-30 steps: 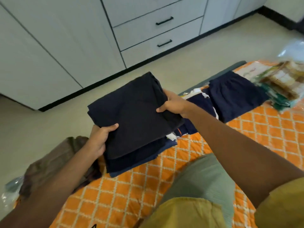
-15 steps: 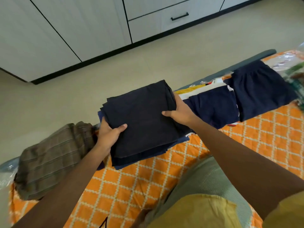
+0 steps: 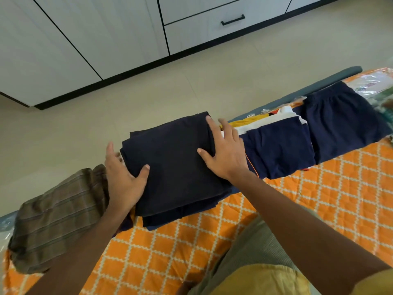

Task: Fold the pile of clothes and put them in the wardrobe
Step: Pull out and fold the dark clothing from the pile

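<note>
**Stack down on bed, wardrobe run still ahead**

Step in hand, by the look of it: settling a dark folded stack [image 3: 176, 167] on the orange quilt [image 3: 319, 199] at the bed's floor-side edge. Left hand [image 3: 125, 177] opened and laid against the stack's left side, thumb resting on the top cloth, fingers spread along the edge; not clenched, nothing gripped. Right hand [image 3: 225, 152] flat and spread on the stack's right side, palm down, pressing rather than grasping. Several folded layers visible under the top piece, edges slightly stepped at the near corner.

Right of the stack, touching or nearly so: a navy fold [image 3: 278, 152] over white and yellow cloth, then a second navy piece [image 3: 344, 124] farther right. Left of the stack, just beside the left hand: a brown striped garment [image 3: 57, 218], loosely folded or bundled, cannot tell which.

Beyond the stack, across bare floor: wardrobe [image 3: 95, 39] with doors shut and a drawer [image 3: 223, 24] shut; contents hidden. No clothes inside that can be seen, so the putting-away part seems not yet begun.

Next move likely calls for squaring the stepped edges, then either folding the brown piece or sliding both hands under the stack for carrying, with a free hand needed for a door.
</note>
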